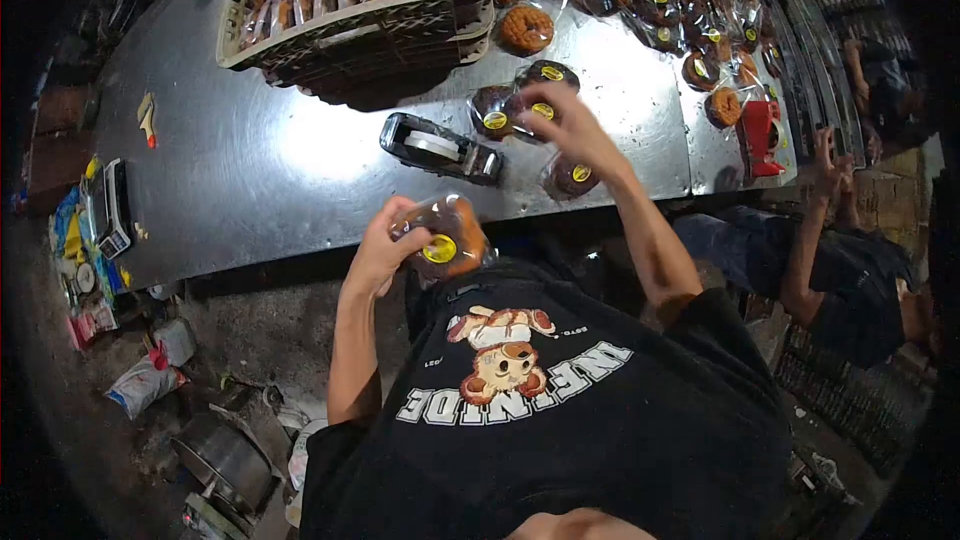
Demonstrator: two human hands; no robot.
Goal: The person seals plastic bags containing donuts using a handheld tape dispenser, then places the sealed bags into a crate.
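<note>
The wrapped donut sits low in the centre of the frame, held off the table and close to the person's chest, in the left hand. That hand's grip is closed around the packet from the left side, fingers curled over its top edge. The donut is orange-brown inside clear, shiny plastic, with a round yellow sticker on the face turned toward the camera.

The right hand reaches up to the middle of the frame, over a pair of dark packed donuts lying on the table, each with its own yellow label. Its fingers are spread and bent down toward them; whether the grip has closed on one I cannot tell. Another dark packet lies just below that hand.

A pale plastic crate stands at the top of the frame, left of centre, filled with rows of bagged pastries stood on edge. To its right, at the upper right of the frame, a loose heap of wrapped donuts covers the table. A black tape dispenser lies just left of the right hand, and a red dispenser stands at the right edge, near another person's hand.
</note>
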